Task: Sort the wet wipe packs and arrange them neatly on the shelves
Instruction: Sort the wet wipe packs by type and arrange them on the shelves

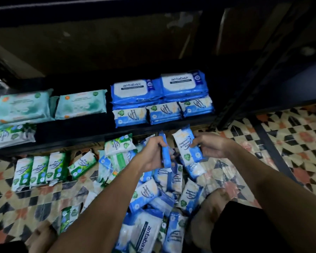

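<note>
Shelf board (71,132): your open stretch runs along the front between the green pine pack (11,134) at left and the row of small blue antibacterial packs (162,113) at right. Behind it, teal packs (80,104) and stacked antabax packs (159,88) fill the back. Below, the heap of blue packs (159,194) on the tiled floor (290,143) crowds your reach.

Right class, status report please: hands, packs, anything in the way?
Left hand grips blue pack; right hand holds another blue pack. Shelf part-stocked. Loose packs heaped on floor below.
</note>
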